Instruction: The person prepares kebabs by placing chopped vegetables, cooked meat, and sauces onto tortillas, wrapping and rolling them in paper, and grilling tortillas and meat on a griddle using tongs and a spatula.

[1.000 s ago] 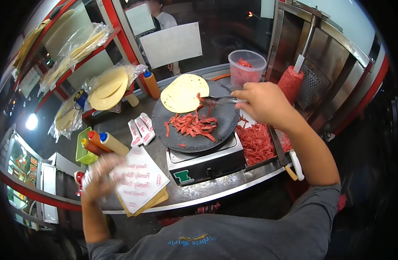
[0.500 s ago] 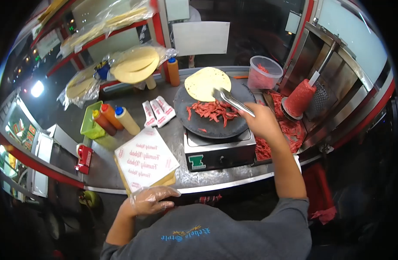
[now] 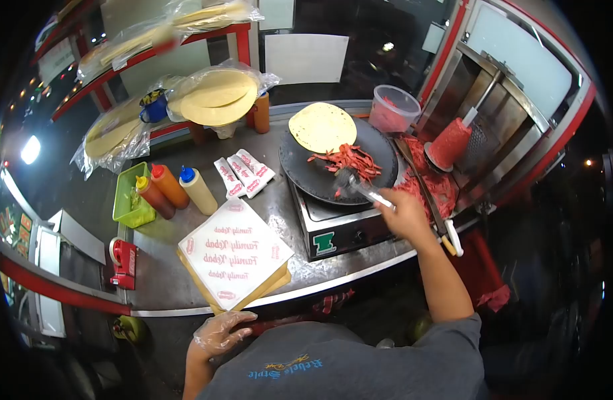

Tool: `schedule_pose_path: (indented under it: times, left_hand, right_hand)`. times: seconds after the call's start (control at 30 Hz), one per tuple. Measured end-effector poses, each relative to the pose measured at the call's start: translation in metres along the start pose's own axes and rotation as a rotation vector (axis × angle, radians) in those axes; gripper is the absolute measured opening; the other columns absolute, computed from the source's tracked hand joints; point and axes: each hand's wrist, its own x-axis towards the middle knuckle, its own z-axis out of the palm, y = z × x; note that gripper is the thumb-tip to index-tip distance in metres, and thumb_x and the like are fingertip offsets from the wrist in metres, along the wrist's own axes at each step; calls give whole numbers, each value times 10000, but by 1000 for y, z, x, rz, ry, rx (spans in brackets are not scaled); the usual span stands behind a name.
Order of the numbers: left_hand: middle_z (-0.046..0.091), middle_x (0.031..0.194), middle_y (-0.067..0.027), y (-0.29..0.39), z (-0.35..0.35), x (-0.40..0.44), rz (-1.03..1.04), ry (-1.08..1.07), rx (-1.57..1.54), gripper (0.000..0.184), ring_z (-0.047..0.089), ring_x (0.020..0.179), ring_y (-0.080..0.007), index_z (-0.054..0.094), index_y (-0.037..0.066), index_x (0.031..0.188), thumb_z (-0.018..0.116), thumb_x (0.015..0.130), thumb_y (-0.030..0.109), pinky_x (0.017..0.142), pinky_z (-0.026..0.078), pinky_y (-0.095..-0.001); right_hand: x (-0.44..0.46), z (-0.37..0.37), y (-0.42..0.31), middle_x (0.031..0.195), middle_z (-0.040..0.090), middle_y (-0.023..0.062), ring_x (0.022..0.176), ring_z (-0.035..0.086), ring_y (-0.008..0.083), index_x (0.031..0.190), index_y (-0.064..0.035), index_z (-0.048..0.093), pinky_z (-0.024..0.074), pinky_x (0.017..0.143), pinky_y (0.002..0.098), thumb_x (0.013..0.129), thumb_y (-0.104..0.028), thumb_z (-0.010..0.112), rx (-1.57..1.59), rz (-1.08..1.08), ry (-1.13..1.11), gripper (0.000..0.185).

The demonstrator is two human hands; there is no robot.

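My right hand [image 3: 408, 215] is closed around metal tongs [image 3: 371, 193], whose tips rest on the round black griddle [image 3: 306, 170] at the front edge of a heap of red meat strips [image 3: 353, 161]. A flatbread [image 3: 322, 127] lies flat on the griddle behind the meat, touching or nearly touching it. The griddle sits on a steel stove [image 3: 346, 237]. My left hand [image 3: 221, 332], in a clear plastic glove, hangs by the counter's front edge with its fingers stretched out, holding nothing visible. Nearest to it is a stack of printed wrapping paper [image 3: 236, 257].
Sauce bottles [image 3: 200, 192] and a green basket [image 3: 134, 200] stand at left, near a red tape dispenser [image 3: 124, 263]. Bagged flatbreads [image 3: 216, 97] lie behind. To the right are a meat spit [image 3: 451, 143], a long knife [image 3: 426, 190] and a clear tub [image 3: 394, 110].
The tongs have moved from beside the flatbread to the near side of the meat. The strips are gathered further right in a tighter heap. The camera view has shifted, and the knife shows.
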Motion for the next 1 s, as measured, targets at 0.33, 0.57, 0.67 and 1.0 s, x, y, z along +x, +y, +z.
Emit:
schedule_pose_path:
  times: [0.33,0.57,0.67,1.0]
  left_hand:
    - [706,1219,-120,39,-7,72,312,-135,120,319,670,1135,-308,679,85,1253,670,989,263,979,521,-405]
    - [696,1255,-151,27,55,81,109,-217,16,383,674,1123,-338,655,59,1288,668,993,303,956,536,-403]
    - [705,1253,-155,31,84,95,-8,-188,-118,395,688,1123,-320,666,38,1275,650,1009,330,972,536,-390]
    - [623,1386,-184,160,190,317,-98,-250,-999,507,620,1270,-283,448,7,1490,404,1125,356,1117,454,-390]
  right_hand:
    - [50,2,32,1098,722,224,990,698,416,1240,-37,682,546,858,487,932,-390,690,-263,-87,122,468]
    - [3,-82,117,1011,734,242,964,726,365,1161,17,662,545,837,468,902,-427,760,126,570,117,523]
    - [-48,-70,193,1043,695,278,1006,676,447,1132,48,635,535,873,514,886,-373,761,-201,400,177,504]
    - [-93,-20,205,737,542,9,560,559,118,988,-102,429,456,470,275,848,-17,824,1367,566,247,427]
